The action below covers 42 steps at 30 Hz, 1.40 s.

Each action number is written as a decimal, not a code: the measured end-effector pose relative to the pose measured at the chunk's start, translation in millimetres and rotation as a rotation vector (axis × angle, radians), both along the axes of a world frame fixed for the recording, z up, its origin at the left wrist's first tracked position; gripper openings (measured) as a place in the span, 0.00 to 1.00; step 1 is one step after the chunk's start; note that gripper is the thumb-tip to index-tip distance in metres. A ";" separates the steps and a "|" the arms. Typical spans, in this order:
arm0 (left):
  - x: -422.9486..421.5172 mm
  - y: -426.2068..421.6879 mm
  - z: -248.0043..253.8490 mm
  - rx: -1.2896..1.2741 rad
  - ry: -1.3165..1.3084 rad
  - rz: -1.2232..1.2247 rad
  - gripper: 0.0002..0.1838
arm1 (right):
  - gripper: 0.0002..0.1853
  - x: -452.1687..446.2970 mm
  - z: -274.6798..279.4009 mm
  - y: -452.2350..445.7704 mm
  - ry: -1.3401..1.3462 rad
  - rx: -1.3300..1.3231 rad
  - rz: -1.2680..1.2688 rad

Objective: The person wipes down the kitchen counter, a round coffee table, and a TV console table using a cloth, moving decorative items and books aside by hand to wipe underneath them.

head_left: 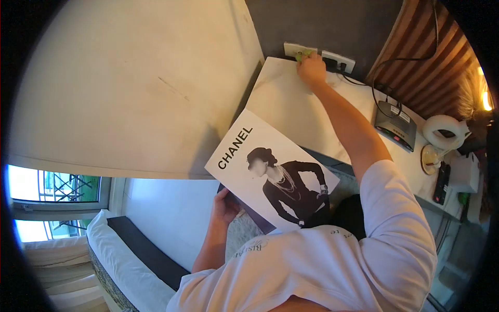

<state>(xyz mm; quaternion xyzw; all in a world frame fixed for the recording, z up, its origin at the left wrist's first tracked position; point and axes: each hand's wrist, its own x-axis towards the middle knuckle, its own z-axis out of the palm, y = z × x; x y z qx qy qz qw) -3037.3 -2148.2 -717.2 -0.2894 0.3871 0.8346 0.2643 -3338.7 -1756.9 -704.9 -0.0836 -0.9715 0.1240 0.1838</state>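
One right hand point(313, 71) is pinching a green item point(300, 56) at the wall plate point(291, 49), light pressure seemingly serving best; one left hand point(224, 208) is clasping the edge of the white book point(275, 171).

Behind the far end of the surface point(278, 83), the left wall plate point(291, 49) and the right wall plate point(340, 61) are side by side; the right hand point(312, 67) is at the left one. Along the surface's right side come the router point(395, 126), ring-shaped vase point(443, 145) and remote control point(442, 183). Before the surface is the CHANEL book point(274, 174), in the left hand point(224, 206). At lower left is the bed point(117, 249).
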 end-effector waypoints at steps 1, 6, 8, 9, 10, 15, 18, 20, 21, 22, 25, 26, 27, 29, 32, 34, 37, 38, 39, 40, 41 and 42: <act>0.6 -2.0 -3.6 -0.011 -0.011 0.015 0.21 | 0.20 3.2 0.2 -11.8 -0.014 -0.019 -0.009; -3.1 12.3 11.2 -0.070 -0.034 0.090 0.21 | 0.24 -28.0 -22.6 -57.0 -0.093 -0.014 0.153; -3.2 10.6 12.6 -0.058 -0.039 0.085 0.22 | 0.24 -39.4 -21.9 -69.0 -0.131 0.002 0.336; -1.9 7.1 11.7 -0.033 -0.027 0.063 0.23 | 0.24 -39.8 -21.9 -71.2 -0.151 0.010 0.430; -0.5 4.7 10.7 -0.005 -0.015 0.042 0.23 | 0.24 -35.9 -22.8 -70.1 -0.144 0.022 0.430; -2.0 13.0 17.8 -0.020 0.134 0.008 0.25 | 0.23 18.8 -26.4 -41.4 0.066 0.096 0.313; -9.9 21.0 14.4 0.033 0.203 0.009 0.25 | 0.24 65.5 -30.0 -3.9 0.109 0.088 0.236; -8.3 18.0 11.0 0.047 0.158 0.012 0.24 | 0.23 98.3 -40.0 26.4 0.115 0.127 0.192; -6.8 14.3 7.5 0.060 0.159 0.004 0.23 | 0.23 115.7 -40.9 35.6 0.118 0.145 0.170; -5.3 10.6 5.8 0.073 0.160 -0.002 0.23 | 0.23 130.7 -39.2 42.9 0.099 0.099 0.135; -2.5 8.5 7.6 0.042 0.149 -0.014 0.20 | 0.22 175.3 -23.9 49.8 0.049 0.011 0.007; -0.7 12.6 14.6 0.034 0.157 -0.018 0.20 | 0.23 184.6 -22.8 49.7 0.023 0.018 -0.048; 1.0 17.4 19.8 0.027 0.168 -0.022 0.20 | 0.23 190.3 -27.8 54.2 0.000 0.026 -0.103; 5.6 20.4 19.9 0.052 0.203 -0.008 0.22 | 0.22 201.3 -40.4 54.0 0.093 0.063 -0.195; -18.6 46.1 38.3 0.056 0.224 -0.009 0.19 | 0.22 209.8 -36.6 54.5 0.098 0.043 -0.265; -40.5 53.2 40.0 0.154 0.268 -0.045 0.20 | 0.23 238.1 -38.4 50.1 0.113 0.030 -0.240; -112.7 83.4 62.0 0.196 0.276 -0.027 0.23 | 0.22 240.9 -28.3 56.2 0.142 0.039 -0.118; -116.3 91.9 64.1 0.164 0.238 -0.012 0.23 | 0.21 265.0 -31.3 56.0 0.144 0.055 -0.094; -120.4 95.8 66.2 0.136 0.198 0.001 0.24 | 0.21 291.7 -27.4 53.1 0.145 0.073 -0.072; -120.4 100.2 66.2 0.121 0.195 -0.007 0.24 | 0.20 317.7 -26.8 48.9 0.148 0.088 -0.046; -118.7 103.7 63.8 0.106 0.189 -0.014 0.24 | 0.20 342.4 -27.5 43.5 0.159 0.063 -0.029; -117.3 105.4 57.8 0.179 0.227 -0.017 0.23 | 0.20 362.5 -26.8 40.9 0.176 0.044 -0.011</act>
